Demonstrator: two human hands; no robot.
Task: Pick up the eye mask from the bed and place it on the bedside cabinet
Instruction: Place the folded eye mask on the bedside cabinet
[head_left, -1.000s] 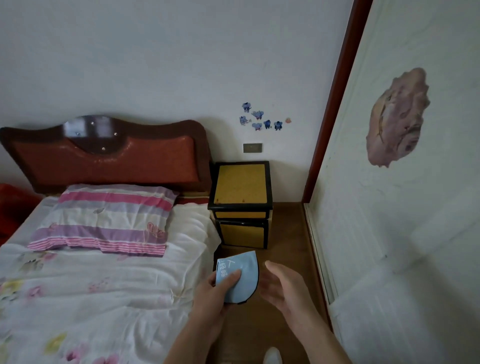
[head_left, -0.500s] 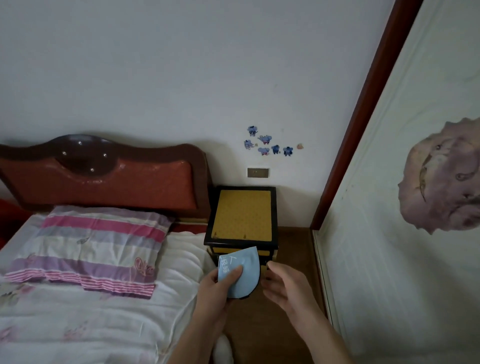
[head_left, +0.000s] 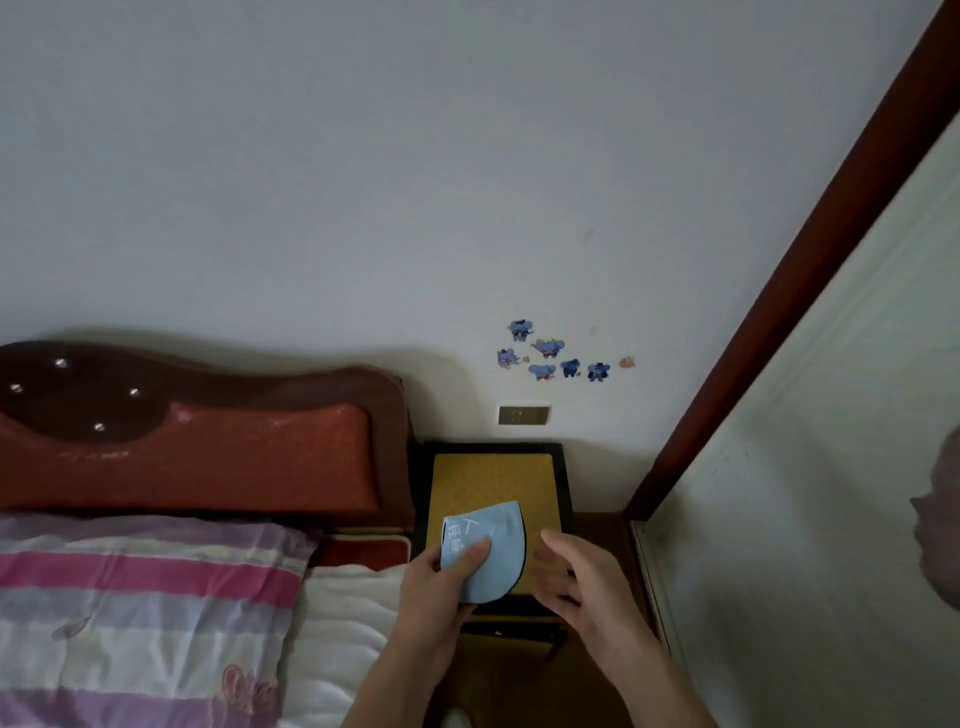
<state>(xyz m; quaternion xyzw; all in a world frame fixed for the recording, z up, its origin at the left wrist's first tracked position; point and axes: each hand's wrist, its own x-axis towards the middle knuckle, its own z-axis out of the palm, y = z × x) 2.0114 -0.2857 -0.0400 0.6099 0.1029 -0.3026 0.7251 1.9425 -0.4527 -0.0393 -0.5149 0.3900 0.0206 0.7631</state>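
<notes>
Head view.
Mask (head_left: 491, 551): pale blue, dark-edged, folded in half; held in the air over the front of the cabinet (head_left: 493, 480), not yet set down.
Left hand (head_left: 447, 582): grips the mask, thumb pressed on its printed face, likely to keep the fold closed.
Right hand (head_left: 576, 577): empty, fingers loosely spread just beside the mask, apparently ready to steady it.
Cabinet: yellow top, black frame, bare; stands against the wall between bed (head_left: 337, 623) and door frame.
Pillow (head_left: 145, 587): striped, on the bed below the headboard (head_left: 208, 452).
</notes>
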